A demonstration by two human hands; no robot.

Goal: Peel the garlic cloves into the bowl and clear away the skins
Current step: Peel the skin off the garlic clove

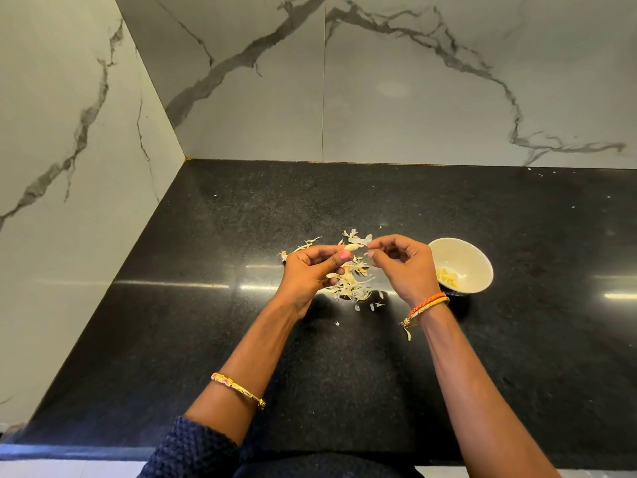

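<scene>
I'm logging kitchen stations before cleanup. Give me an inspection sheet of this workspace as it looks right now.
Surface: black speckled countertop, glossy.
Job's things: garlic clove held above the skins; white bowl with peeled cloves.
Clutter: loose garlic skins piled beneath the hands.
Hands: left hand pinches the clove; right hand pinches a skin piece.
Cables: nothing seen.
Surroundings: marble-pattern wall.

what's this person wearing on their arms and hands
The left arm wears a thin gold bangle with pink stones, above a pushed-up dark blue knitted sleeve. The left thumbnail looks painted pink. The right wrist carries braided orange and yellow thread bands with a loose tail. No rings are visible.
</scene>
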